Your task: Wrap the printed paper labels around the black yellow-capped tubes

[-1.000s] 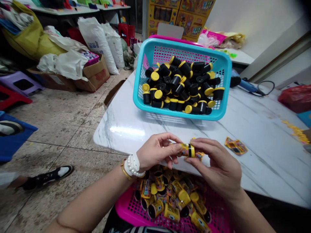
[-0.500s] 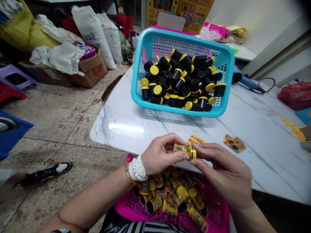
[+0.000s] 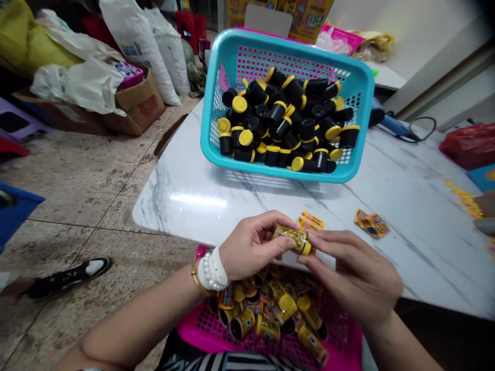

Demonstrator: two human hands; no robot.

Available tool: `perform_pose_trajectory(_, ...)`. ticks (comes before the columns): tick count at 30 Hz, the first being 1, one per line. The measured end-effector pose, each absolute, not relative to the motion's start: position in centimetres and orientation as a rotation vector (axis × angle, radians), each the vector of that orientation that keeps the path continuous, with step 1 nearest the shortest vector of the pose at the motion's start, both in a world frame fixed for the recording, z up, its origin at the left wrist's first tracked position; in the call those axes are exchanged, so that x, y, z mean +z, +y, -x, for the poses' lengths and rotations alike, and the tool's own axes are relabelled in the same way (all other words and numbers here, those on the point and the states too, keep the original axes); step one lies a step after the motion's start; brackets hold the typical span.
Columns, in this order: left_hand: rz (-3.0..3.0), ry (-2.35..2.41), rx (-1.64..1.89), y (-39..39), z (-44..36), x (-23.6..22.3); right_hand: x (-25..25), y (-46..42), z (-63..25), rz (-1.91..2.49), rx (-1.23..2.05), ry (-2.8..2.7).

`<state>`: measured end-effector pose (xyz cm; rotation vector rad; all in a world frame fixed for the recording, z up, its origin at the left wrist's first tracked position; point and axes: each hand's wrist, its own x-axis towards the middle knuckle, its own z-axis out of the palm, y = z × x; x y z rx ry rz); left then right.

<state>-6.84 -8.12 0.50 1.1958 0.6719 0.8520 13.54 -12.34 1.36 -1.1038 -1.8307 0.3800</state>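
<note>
Between both hands, over the table's front edge, is a small canister [image 3: 291, 238] with a yellow printed label and a yellow end. My left hand [image 3: 247, 246] has its fingers and thumb closed round the body. My right hand [image 3: 353, 275] pinches the yellow end at the right with thumb and fingertips. Just behind lie flat yellow printed labels [image 3: 310, 221], with more labels [image 3: 372, 223] to the right. Below my hands, a pink basket [image 3: 346, 330] holds several labelled canisters [image 3: 268, 328]. Its far part is hidden by my hands and the table.
A turquoise basket [image 3: 286, 174] full of black canisters [image 3: 276, 114] with yellow lids stands on the marble-patterned table [image 3: 162, 201]. A blue tool with a cable [image 3: 398, 126] and a red bag [image 3: 467, 146] lie at right. Sacks and boxes fill the left floor; a person's shoe [image 3: 71, 275] shows there.
The canister has turned in my fingers: its barcode showed before, and another side of the label faces up now. It also tilts down more to the right. The view has shifted slightly.
</note>
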Motion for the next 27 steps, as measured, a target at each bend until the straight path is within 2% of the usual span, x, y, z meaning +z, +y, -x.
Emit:
perform_pose_trajectory(4, -1.462, 0.660, 1.041, -8.2, 6.4, 0.3, 0.6, -12.3, -12.5, 1.285, 0.784, -1.399)
perform_pose_trajectory(7, -1.274, 0.567, 0.881, -8.1, 6.3, 0.3, 0.7, -12.4, -12.7, 1.309, 1.025, -1.258)
perform_pose_trajectory(14, -0.993, 0.614, 0.553, -7.7, 6.4, 0.6, 1.0, -12.3, -14.2, 1.059, 1.283, -1.394)
perform_pose_trajectory(21, -0.813, 0.481, 0.482, -7.7, 6.4, 0.4, -0.1, -13.1, -13.6, 0.958, 1.193, -1.314)
perform_pose_trajectory(27, -0.746, 0.529, 0.469, -8.2, 5.9, 0.3, 0.9, -12.5, -14.3, 1.043, 0.794, -1.730)
